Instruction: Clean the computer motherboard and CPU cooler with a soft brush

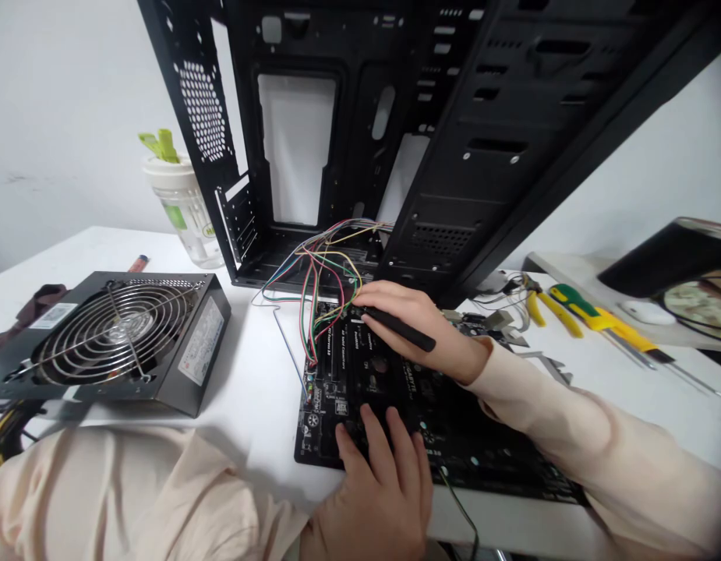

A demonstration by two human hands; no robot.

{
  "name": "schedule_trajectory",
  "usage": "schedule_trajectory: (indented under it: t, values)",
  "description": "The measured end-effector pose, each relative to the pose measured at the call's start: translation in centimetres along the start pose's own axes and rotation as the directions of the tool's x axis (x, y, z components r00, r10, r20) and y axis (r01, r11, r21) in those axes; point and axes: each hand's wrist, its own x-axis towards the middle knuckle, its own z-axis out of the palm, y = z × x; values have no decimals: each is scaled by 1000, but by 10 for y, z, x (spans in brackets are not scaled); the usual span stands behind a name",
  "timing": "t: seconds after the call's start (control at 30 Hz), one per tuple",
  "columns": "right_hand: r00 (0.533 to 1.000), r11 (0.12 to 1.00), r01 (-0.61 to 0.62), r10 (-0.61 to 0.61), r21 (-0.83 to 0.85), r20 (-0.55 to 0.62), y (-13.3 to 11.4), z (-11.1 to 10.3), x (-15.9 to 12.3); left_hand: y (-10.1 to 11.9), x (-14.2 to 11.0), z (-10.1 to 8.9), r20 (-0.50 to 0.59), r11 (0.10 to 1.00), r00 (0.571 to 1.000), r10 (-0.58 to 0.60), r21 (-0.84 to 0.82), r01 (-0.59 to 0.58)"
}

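Note:
A black motherboard [360,366] lies on the white table in front of the computer case. My left hand [377,483] rests on the board's near edge, fingers spread and holding nothing. Over the board's far part, my right hand [407,319] is closed around a black pen-shaped tool [398,327]; its tip is hidden by the fingers. Thin coloured wires [322,261] come out of the case and run down to the board's left side, some of them passing right by my right fingertips. A green wire [459,502] hangs from the near edge.
The open black computer case [360,47] stands behind the board. A power supply [120,335] with a round fan grille sits at the left, near a clear cup [185,206]. To the right lie yellow-handled pliers [547,304] and screwdrivers [611,327]. A white mouse [649,313] is farther back.

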Motion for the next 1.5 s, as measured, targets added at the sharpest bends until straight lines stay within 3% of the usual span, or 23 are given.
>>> schedule_trajectory:
  t: [0.13, 0.27, 0.5, 0.83, 1.13, 1.3, 1.5]
  values:
    - [1000, 999, 20, -21, -49, -19, 0, 3, -1, 1, -1, 0, 24, 999, 1000, 19, 31, -20]
    - [996, 998, 37, -32, -50, 82, -2, 4, -1, 2, -1, -1, 42, 999, 999, 18, 38, -19]
    - [995, 999, -31, 33, -20, 94, -3, 8, -1, 1, 0, -1, 35, 1000, 999, 10, -5, -10]
    - [977, 997, -77, 74, 10, 201, -8, 9, 3, 0, 2, -3, 46, 1000, 999, 7, -27, -6]
    - [965, 964, -249, 239, 89, 103, -6, 20, 4, -1, 1, -4, 76, 998, 997, 23, -57, -19]
    - [968, 979, -206, 202, 11, 147, -9, 22, 5, 3, 1, -5, 81, 998, 997, -2, -63, 7]
    - [986, 997, -33, 44, -70, 161, -9, 23, 4, 10, 1, -8, 124, 992, 989, -80, -85, 91]
